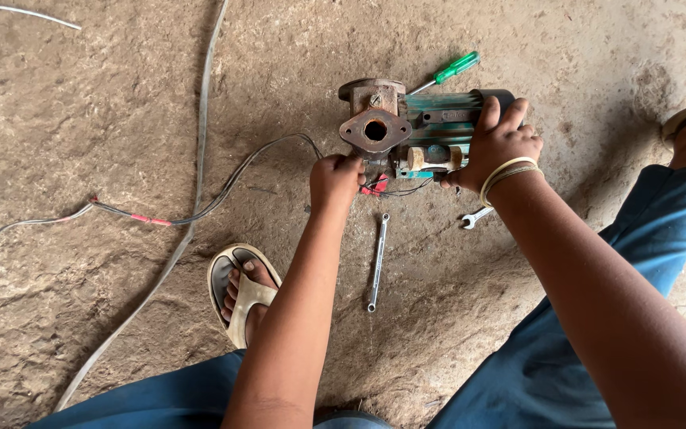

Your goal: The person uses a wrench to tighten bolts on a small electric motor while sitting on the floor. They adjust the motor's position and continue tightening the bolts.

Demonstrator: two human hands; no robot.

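Head view. A small water pump (418, 127) sits on the rough dirt floor (81, 119), teal ribbed body lying sideways, rusty cast flange (375, 131) with a round hole facing up.

Left hand (335, 181) is closed in a fist against the lower edge of the flange, just beside a bunch of red and black wires (383, 188); what the fingers pinch is hidden. Right hand (495, 144) is spread over the teal body, fingers curled on its top, bangles at the wrist.

Handling, as a judgement: cast metal, likely heavy and stiff, won't flex. The ribs and flange edges give sure grip; rust looks rough, not slippery. The wires are the weak point, so not a place to pull.

Nearby: a long spanner (378, 262) on the floor below the pump, a smaller wrench (476, 216) beside the right wrist, a green-handled screwdriver (446, 74) behind the pump, a cable (152, 218) trailing left, a sandalled foot (244, 294).
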